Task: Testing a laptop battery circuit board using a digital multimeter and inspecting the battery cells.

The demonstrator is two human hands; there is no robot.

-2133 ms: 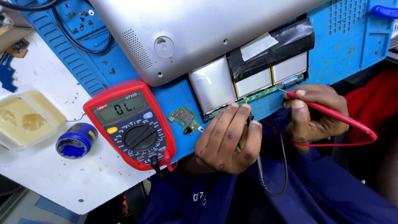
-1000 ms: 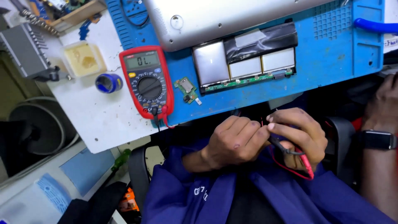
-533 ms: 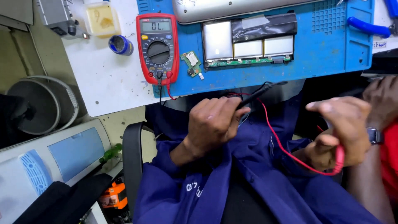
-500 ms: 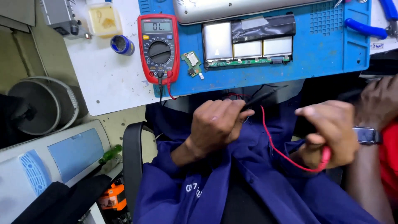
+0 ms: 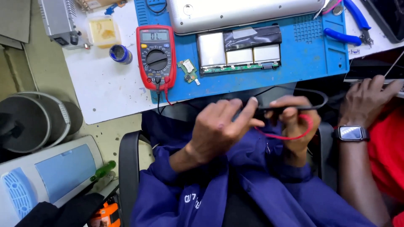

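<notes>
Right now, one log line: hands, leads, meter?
left hand: pinching black probe lead | right hand: holding looped red probe lead | red digital multimeter: on blue work mat, untouched

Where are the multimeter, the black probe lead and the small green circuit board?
multimeter point(image 5: 156, 56), head view, on its rotary dial.
black probe lead point(image 5: 309, 106), head view, on the cable loop.
small green circuit board point(image 5: 187, 69), head view, on its middle.

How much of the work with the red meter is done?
Done: battery pack lies uncovered on the blue mat, red meter on. In hand: left hand pinches black lead, right hand grips red lead, over the lap. Left: no lead touches the pack.
</notes>
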